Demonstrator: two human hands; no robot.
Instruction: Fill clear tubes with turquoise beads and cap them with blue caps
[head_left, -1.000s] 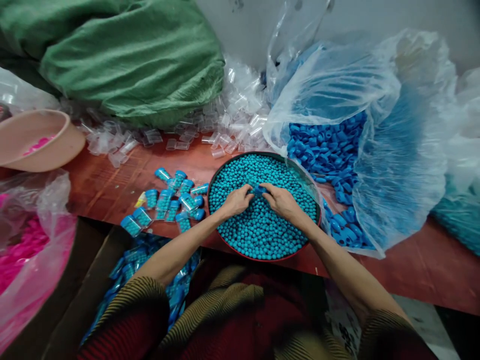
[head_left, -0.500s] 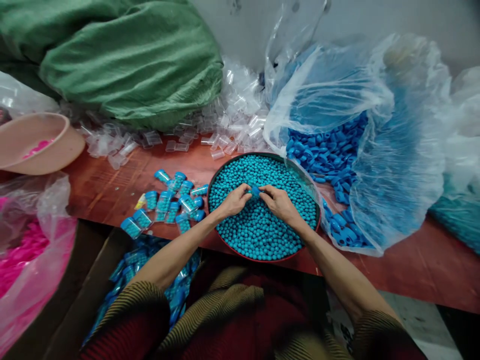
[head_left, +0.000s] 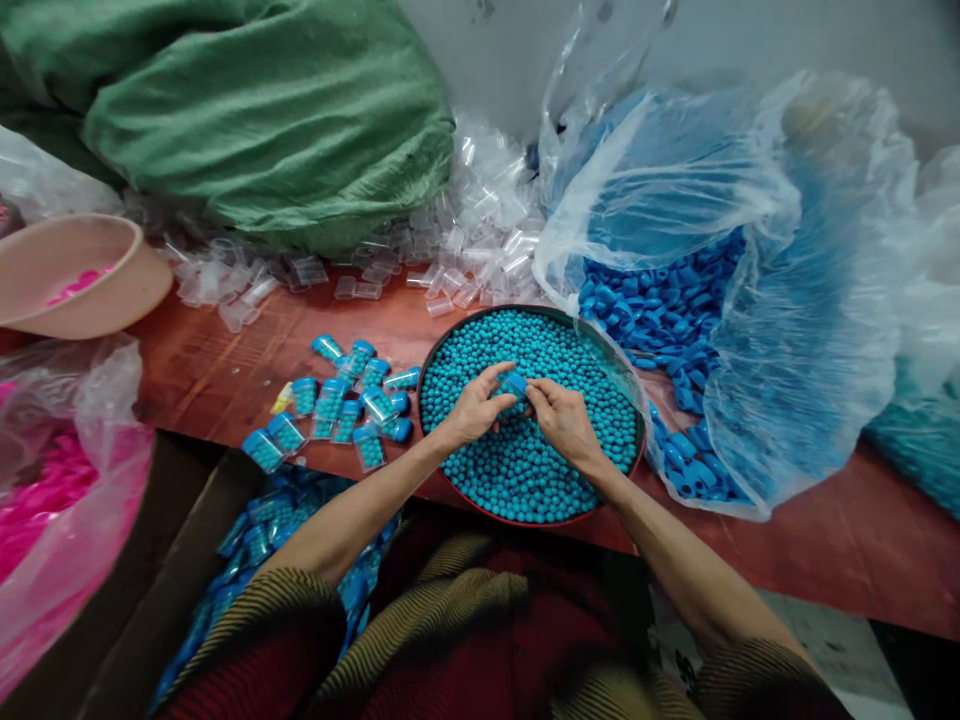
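Both my hands meet over a round tray [head_left: 634,405] heaped with small turquoise beads [head_left: 525,470]. My left hand [head_left: 474,408] curls round a small clear vial with a blue cap [head_left: 513,385]. My right hand [head_left: 564,420] pinches the same vial from the right side, fingers closed on its cap end. The vial is lifted slightly above the beads. To the left of the tray, several filled, capped vials [head_left: 341,405] lie on the red table [head_left: 217,370].
A clear bag of blue caps [head_left: 675,310] sits right of the tray. Empty clear vials [head_left: 465,240] pile up behind it, beside a green sack [head_left: 262,120]. A beige bowl [head_left: 75,275] and a pink-filled bag [head_left: 45,500] lie left; a box of filled vials [head_left: 262,530] stands below.
Both hands have lifted the vial slightly off the beads and turned it; the blue cap now shows more clearly between the fingers.
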